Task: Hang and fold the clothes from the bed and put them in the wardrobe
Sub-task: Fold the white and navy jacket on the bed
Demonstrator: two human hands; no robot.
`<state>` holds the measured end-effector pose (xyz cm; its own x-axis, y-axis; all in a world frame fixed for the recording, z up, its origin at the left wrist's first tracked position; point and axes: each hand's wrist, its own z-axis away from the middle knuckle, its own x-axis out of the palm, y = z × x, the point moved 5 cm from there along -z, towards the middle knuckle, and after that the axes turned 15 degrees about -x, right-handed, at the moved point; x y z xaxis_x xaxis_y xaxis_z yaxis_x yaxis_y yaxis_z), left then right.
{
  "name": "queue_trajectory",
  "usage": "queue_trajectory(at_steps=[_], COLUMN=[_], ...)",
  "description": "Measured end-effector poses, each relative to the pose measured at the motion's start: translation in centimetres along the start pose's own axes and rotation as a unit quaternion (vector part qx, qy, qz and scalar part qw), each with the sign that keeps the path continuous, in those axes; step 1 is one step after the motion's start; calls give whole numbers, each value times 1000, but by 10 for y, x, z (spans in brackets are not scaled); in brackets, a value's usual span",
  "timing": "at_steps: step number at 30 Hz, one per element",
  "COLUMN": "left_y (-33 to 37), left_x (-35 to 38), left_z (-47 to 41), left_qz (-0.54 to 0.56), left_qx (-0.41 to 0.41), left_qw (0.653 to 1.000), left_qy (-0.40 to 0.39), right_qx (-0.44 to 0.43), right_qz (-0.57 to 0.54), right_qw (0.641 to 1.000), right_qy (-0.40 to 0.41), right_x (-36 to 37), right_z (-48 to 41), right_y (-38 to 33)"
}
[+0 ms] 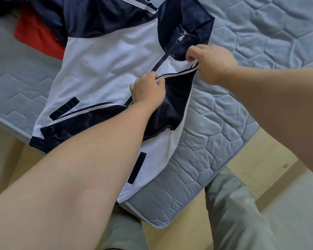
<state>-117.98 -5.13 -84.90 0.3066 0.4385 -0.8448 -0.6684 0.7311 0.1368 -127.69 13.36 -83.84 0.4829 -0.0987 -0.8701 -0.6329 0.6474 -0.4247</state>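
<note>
jacket: white/navy, flat on mattress, under both hands
L hand: fingers curled, gripping striped sleeve edge
R hand: pinching same sleeve's upper end
red garment: beyond L hand, partly under jacket

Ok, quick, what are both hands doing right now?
Left hand: grips the navy sleeve by its striped edge.
Right hand: pinches the navy sleeve at its upper end.

white and navy zip jacket, flat on mattress, sleeve folded across
</note>
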Motion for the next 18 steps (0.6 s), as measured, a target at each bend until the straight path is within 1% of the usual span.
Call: queue_trajectory(at_steps=[2, 4, 6, 8, 10, 11, 12, 14, 16, 18], left_y=[1, 1, -1, -7, -14, -17, -19, -18, -14, -16], left_x=[5, 9, 17, 24, 23, 20, 15, 8, 13, 22], left_z=[0, 0, 1, 1, 1, 2, 5, 20, 47, 79], left_qz=[-15, -35, -44, -26, -40, -81, -137, -219, -210, -147], left_qx=[13, 22, 20, 6, 1, 9, 20, 69, 175, 273], left_qw=[1000, 999, 999, 998, 997, 996, 990, 967, 949, 937], left_qy=[4, 9, -15, -59, -69, -41, 12, 114, 159, 160], right_qx=[0, 27, 77, 131, 155, 163, 170, 189, 201, 203], right_qz=[-9, 0, -14, -34, -15, -3, 6, 13, 1, -17], right_qw=[999, 999, 997, 990, 985, 984, 983, 981, 979, 979], right_qy=[-45, -38, -14, -35, -70, -75, -70, -48, -17, 26], right_x=[7, 10, 10, 14, 21, 25, 29, 36, 39, 38], right_z=[3, 4, 3, 2, 2, 2, 3, 6, 10, 15], right_y=[-1, 4, 12, 22, 22, 20, 17, 13, 9, 5])
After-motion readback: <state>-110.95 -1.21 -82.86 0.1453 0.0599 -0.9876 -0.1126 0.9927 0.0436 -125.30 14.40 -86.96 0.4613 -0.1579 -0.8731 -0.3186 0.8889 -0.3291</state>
